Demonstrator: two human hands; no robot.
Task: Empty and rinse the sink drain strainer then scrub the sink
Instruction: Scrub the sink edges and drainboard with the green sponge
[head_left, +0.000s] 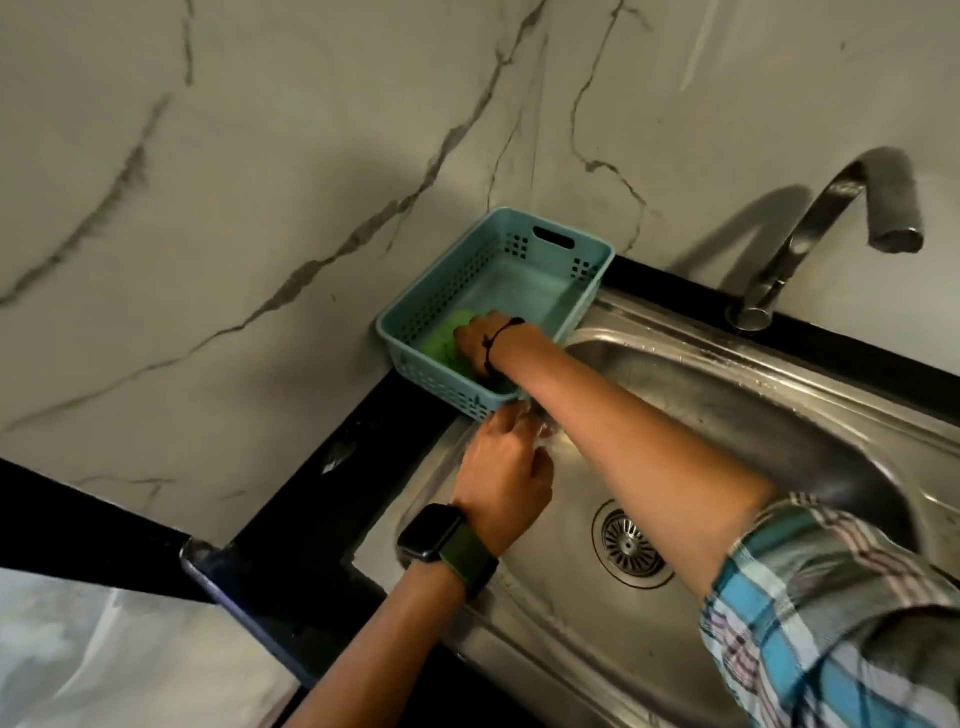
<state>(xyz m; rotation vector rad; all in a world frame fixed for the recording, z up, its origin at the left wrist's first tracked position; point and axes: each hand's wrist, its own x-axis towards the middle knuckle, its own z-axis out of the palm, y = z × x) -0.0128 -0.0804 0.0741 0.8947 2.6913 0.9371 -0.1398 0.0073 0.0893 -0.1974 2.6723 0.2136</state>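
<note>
- Marble wall (260, 156) with grey veins stands behind a black counter (311, 499) and a steel sink (753, 415).
- Head view: my right hand (480, 343) reaches across into a teal basket (550, 244) at the sink's far corner, with the fingers down on a green scrubber (441, 338) at the near end of the basket. The hand hides the fingertips, so I cannot tell whether they grip the scrubber or only touch it.
- My left hand (501, 467) lies on the sink rim just below the basket, fingers loosely spread and pointing at the basket's near wall. They hold nothing that I can see.
- A watch (431, 532) sits on my left wrist, and a black cord (498, 338) on my right one.
- Right of my left wrist and under my right forearm, the strainer (631, 545) sits in the drain at the bottom of the sink.
- Far right of both hands, the tap (831, 208) arches over the basin.
</note>
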